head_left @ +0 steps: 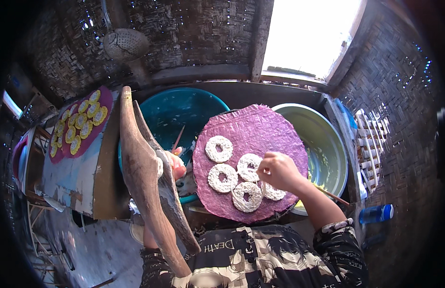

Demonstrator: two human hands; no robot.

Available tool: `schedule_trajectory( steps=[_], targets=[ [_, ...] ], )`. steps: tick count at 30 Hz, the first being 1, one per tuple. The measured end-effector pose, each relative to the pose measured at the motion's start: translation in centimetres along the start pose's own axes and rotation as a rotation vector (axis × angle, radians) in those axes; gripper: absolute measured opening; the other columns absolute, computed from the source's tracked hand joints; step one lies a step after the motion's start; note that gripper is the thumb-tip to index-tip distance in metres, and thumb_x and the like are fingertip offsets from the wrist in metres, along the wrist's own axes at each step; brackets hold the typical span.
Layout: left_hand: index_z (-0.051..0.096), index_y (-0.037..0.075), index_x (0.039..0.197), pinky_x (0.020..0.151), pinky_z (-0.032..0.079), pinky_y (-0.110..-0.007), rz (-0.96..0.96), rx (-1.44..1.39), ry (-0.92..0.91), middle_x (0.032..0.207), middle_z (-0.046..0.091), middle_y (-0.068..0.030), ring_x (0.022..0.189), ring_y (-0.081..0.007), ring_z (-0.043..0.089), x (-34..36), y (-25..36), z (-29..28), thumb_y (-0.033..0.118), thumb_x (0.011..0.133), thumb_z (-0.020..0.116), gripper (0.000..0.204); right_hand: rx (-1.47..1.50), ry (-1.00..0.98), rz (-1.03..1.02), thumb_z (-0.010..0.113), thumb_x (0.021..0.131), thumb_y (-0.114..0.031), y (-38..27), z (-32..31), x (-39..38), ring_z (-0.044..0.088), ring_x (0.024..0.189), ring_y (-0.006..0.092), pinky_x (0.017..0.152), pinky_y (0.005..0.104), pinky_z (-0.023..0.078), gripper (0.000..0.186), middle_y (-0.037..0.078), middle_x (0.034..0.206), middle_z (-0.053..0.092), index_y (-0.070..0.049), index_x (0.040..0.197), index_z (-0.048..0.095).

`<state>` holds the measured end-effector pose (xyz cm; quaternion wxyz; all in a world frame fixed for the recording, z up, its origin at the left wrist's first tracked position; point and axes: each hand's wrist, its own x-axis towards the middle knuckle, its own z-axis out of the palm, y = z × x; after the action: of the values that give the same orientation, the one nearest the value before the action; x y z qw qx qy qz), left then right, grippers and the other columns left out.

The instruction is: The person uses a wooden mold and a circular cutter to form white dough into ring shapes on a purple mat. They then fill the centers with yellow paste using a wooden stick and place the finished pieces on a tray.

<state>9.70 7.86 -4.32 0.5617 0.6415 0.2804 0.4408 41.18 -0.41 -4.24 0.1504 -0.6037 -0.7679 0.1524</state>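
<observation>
A long wooden press (136, 149) of two curved pieces stands tilted in front of me, with white dough showing between them. My left hand (177, 165) grips it from the far side; the wood hides most of the fingers. Over a round purple mat (251, 126) is my right hand (280, 171), fingertips pinched together. A thin pale strand seems to hang below them, but it is too small to be sure. Several white, textured dough rings (219, 149) lie on the mat, and the right hand partly covers the one nearest to it.
Behind the press sits a teal basin (155, 103) with a thin stick (178, 138) in it. A greenish basin (323, 125) stands beyond the mat's right side. At left, yellow-white rings (83, 120) lie on purple sheets. A blue bottle (376, 214) is at right.
</observation>
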Motion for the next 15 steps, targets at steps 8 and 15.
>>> schedule_trajectory(
  steps=[8,15],
  targets=[
    [0.056,0.005,0.112,0.08,0.05,-0.031,-0.089,-0.075,-0.04,0.1,0.061,-0.0043,0.088,-0.0117,0.058,0.5,-0.4,0.1,0.014,0.071,0.079,0.047,-0.122,0.238,0.264,0.063,0.072,-0.021,4.5,0.1,8.0,0.062,0.084,0.0266,0.075,0.0386,0.05,0.015,0.009,0.083,0.062,-0.007,0.07,0.068],
    [0.058,0.006,0.11,0.08,0.05,-0.031,-0.047,-0.121,0.036,0.099,0.061,-0.0039,0.086,-0.0111,0.058,-0.3,-1.5,0.3,0.013,0.071,0.079,0.045,-0.202,0.224,0.31,0.061,0.071,-0.019,6.6,2.0,10.0,0.062,0.084,0.0293,0.076,0.0401,0.05,0.015,0.013,0.084,0.062,-0.006,0.072,0.068]
  ],
)
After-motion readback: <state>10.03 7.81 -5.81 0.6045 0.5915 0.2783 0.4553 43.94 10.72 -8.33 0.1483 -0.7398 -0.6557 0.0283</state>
